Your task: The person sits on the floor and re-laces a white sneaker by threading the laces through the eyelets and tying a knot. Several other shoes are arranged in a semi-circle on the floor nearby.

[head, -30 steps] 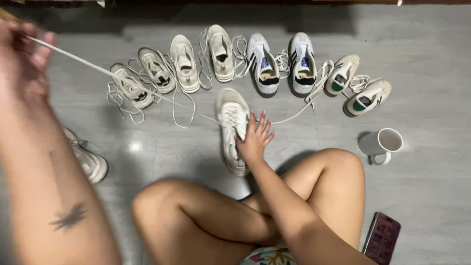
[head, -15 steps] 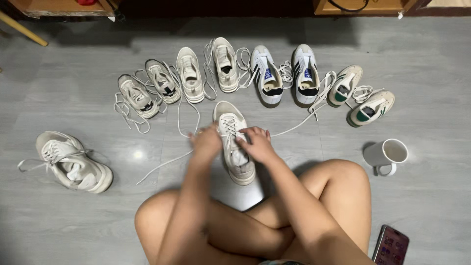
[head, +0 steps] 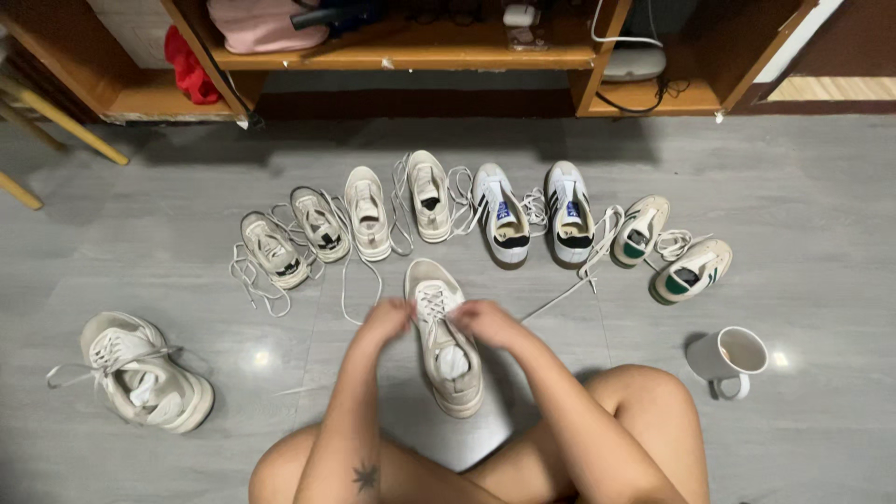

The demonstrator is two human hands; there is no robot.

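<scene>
We sit cross-legged on the grey tiled floor (head: 803, 205) with the off-white chunky-soled sneaker (head: 442, 345) lying straight in front of our knees, toe pointing away. Our left hand (head: 387, 320) is closed at the left side of its lacing and our right hand (head: 483, 320) at the right side, each seemingly pinching the thin white shoelace (head: 432, 303) near the upper eyelets; whether the fingers truly grip the lace or only press the upper, we cannot tell.

We judge the sneaker to be light, with a soft padded upper that gives under the fingers and a stiffer, thick sole that keeps it flat on the floor. The lace should be limp and a little slippery, so a tight fingertip pinch close to the eyelets looks best, while the sole edge or heel is the firm place to steady the shoe.

A long loose end of lace (head: 560, 297) trails to the right. Its matching off-white sneaker (head: 145, 373) lies well apart at the left. Beyond ours, a curved row of eight unlaced sneakers (head: 509, 217) spans the floor, a white ceramic mug (head: 733, 357) stands at the right, and a wooden shelf unit (head: 420, 56) runs along the back.
</scene>
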